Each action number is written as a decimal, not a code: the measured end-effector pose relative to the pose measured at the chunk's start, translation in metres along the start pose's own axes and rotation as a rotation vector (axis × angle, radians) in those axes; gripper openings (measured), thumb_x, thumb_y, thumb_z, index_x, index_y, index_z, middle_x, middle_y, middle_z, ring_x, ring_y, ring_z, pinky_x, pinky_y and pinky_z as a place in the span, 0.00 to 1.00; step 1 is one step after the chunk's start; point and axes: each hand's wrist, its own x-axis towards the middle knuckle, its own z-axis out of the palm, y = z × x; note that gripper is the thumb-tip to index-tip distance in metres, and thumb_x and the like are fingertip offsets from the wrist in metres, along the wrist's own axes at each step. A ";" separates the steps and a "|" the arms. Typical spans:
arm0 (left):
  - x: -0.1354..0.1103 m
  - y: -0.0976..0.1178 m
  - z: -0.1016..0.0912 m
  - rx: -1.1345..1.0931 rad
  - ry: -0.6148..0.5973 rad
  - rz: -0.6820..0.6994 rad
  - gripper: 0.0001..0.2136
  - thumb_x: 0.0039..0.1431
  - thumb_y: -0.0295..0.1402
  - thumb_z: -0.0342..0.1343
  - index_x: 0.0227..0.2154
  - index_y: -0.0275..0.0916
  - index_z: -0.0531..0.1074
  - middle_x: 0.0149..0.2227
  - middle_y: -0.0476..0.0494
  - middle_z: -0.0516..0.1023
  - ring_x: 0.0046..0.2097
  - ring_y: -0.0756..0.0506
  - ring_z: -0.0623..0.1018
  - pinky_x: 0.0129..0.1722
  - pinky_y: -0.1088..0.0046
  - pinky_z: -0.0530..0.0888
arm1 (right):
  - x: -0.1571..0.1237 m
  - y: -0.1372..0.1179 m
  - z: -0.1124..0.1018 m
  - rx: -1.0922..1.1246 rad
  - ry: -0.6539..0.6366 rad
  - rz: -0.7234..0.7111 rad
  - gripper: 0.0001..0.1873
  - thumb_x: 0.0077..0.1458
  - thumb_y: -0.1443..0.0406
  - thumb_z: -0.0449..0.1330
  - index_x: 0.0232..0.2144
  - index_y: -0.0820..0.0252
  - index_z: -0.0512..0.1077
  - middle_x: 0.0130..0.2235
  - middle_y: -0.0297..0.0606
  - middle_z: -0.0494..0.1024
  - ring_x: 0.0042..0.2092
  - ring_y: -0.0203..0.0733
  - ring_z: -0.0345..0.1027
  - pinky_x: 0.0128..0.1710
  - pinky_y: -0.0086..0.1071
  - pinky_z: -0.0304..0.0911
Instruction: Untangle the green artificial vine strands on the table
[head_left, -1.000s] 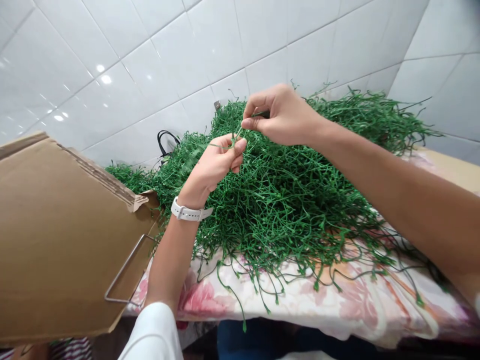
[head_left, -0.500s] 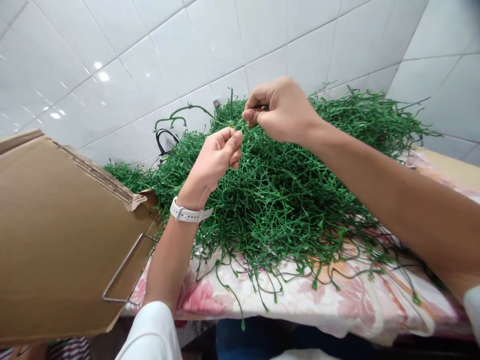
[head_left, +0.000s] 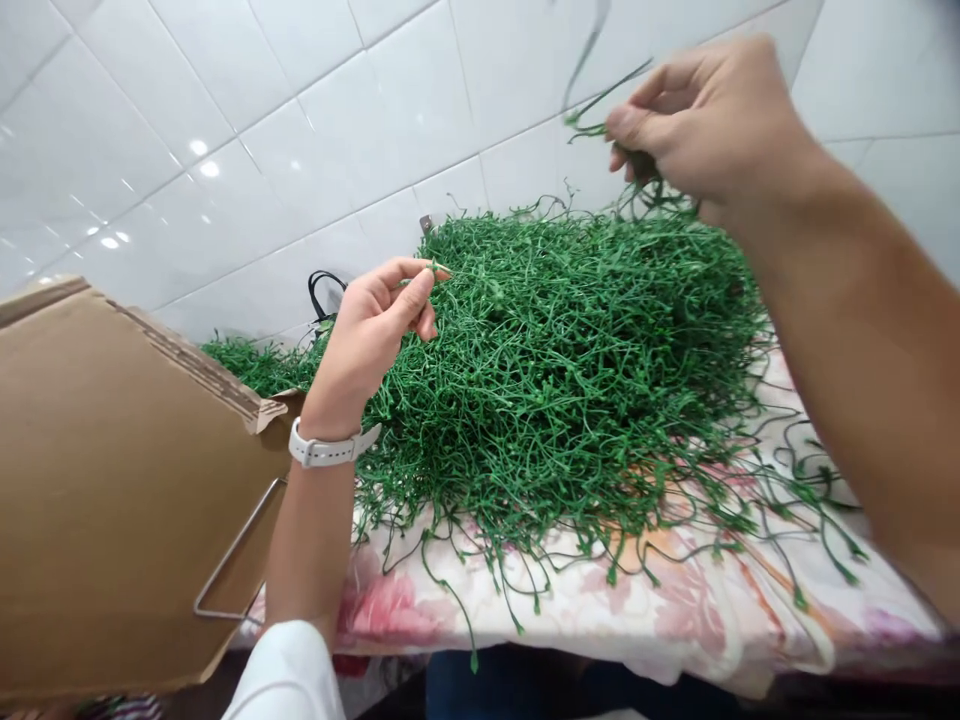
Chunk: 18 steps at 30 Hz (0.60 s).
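Stems [head_left: 570, 360] heap beside cardboard box [head_left: 112, 480], perhaps touching.

thin green stem [head_left: 604, 92] aloft, above tangled heap [head_left: 570, 360] of like stems, on floral cloth [head_left: 675, 610]

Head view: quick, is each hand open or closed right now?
Left hand: closed, pinching a green stem tip at the stem pile.
Right hand: closed on a green sprig above the stem pile.

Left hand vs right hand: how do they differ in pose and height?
The left hand sits low against the green stem pile; the right hand is high above it. The left wrist wears a white watch; the right wrist is bare. Both hands pinch thin green stems between thumb and forefinger.
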 end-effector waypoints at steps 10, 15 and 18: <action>-0.004 -0.002 0.017 0.081 0.136 0.112 0.09 0.64 0.40 0.64 0.33 0.41 0.74 0.21 0.54 0.74 0.22 0.56 0.72 0.24 0.77 0.69 | -0.038 -0.007 0.053 0.037 -0.477 -0.148 0.08 0.65 0.74 0.58 0.41 0.58 0.74 0.23 0.26 0.63 0.25 0.31 0.55 0.25 0.30 0.49; -0.005 0.000 0.015 0.132 0.186 0.182 0.09 0.65 0.39 0.63 0.32 0.42 0.73 0.19 0.56 0.71 0.21 0.55 0.71 0.24 0.77 0.68 | -0.056 -0.020 0.059 -0.046 -0.631 -0.364 0.05 0.64 0.68 0.61 0.39 0.58 0.77 0.31 0.31 0.71 0.31 0.34 0.58 0.33 0.32 0.55; -0.006 0.001 0.013 0.130 0.158 0.198 0.09 0.66 0.39 0.63 0.32 0.42 0.74 0.20 0.55 0.71 0.22 0.54 0.71 0.25 0.76 0.69 | -0.062 -0.023 0.059 -0.115 -0.652 -0.492 0.06 0.62 0.64 0.65 0.42 0.56 0.79 0.34 0.34 0.71 0.33 0.36 0.59 0.36 0.33 0.57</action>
